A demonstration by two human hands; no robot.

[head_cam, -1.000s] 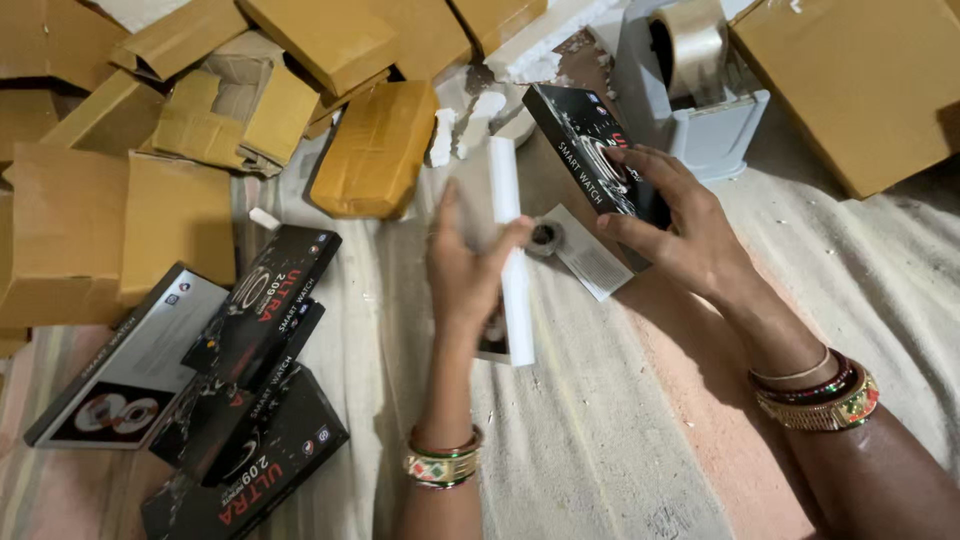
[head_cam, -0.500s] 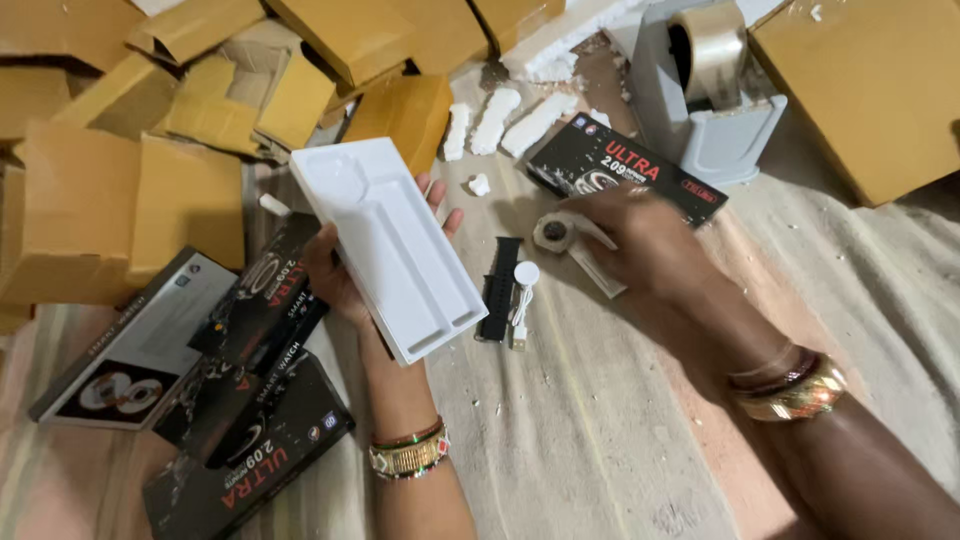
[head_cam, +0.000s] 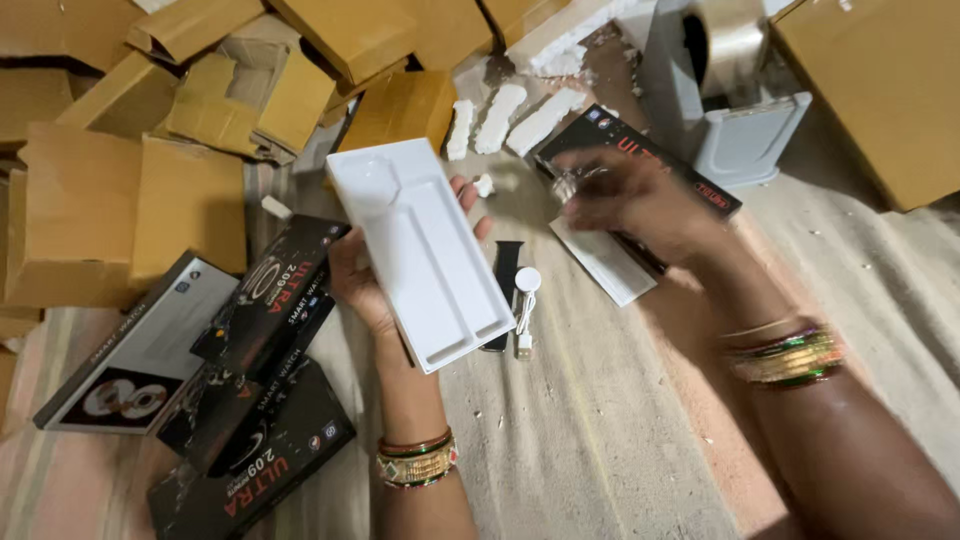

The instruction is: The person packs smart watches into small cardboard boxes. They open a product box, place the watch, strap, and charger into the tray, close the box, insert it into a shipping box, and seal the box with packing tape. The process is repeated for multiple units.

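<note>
Tray: we hold the white moulded tray [head_cam: 425,250] tilted above the cloth, left hand [head_cam: 365,285] gripping its underside.
Right hand [head_cam: 640,200]: blurred over the black box lid [head_cam: 690,170]; we cannot tell its fingers.
Below: black strap [head_cam: 505,270], white charger [head_cam: 526,282].

Striped mat [head_cam: 600,450] bears black boxes [head_cam: 265,300], cardboard cartons [head_cam: 185,200], foam bits [head_cam: 500,115]

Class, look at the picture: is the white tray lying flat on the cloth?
No. The left hand holds the white tray up off the cloth, tilted toward the camera.
</note>
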